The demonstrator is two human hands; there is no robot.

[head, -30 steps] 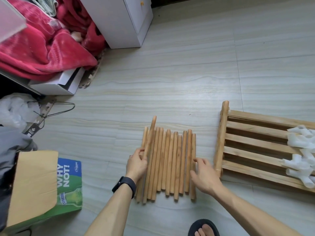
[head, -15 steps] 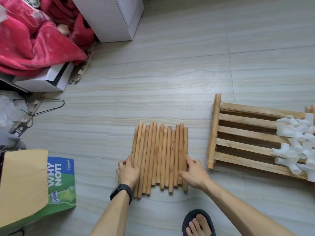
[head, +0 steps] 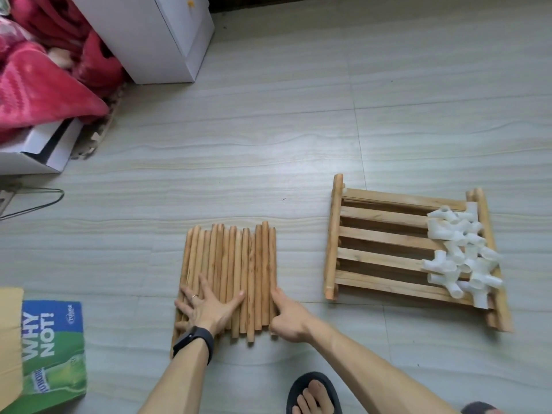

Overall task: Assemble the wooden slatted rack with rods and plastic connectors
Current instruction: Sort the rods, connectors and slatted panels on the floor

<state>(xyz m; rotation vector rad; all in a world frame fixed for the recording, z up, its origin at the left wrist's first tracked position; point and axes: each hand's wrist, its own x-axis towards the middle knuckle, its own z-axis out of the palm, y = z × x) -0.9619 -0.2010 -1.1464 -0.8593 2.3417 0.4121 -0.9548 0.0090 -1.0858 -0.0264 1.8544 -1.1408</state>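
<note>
So the round light-brown wooden rods [head: 233, 273] were lying side by side in one flat row on the pale tiled floor [head: 268, 130], right in front of the person. They were all parallel, but the ends were uneven at top and bottom. Off to the right, well apart from them, sat the stack of slatted wooden panels [head: 385, 237], with the white plastic connectors [head: 460, 255] heaped on its right end.

The left hand [head: 206, 309], black band [head: 194, 339] on the wrist, lay flat on the near left part of the row, fingers spread wide and gripping nothing. The right hand [head: 288, 318] was up against the outermost right rod, thumb along it and fingers curled under. I honestly couldn't tell if it had hold of that rod.

Half a second earlier the left hand was tucked at the row's left edge, not on top of it. A second back, one rod was still poking out at an angle, and now it was in line.
</note>
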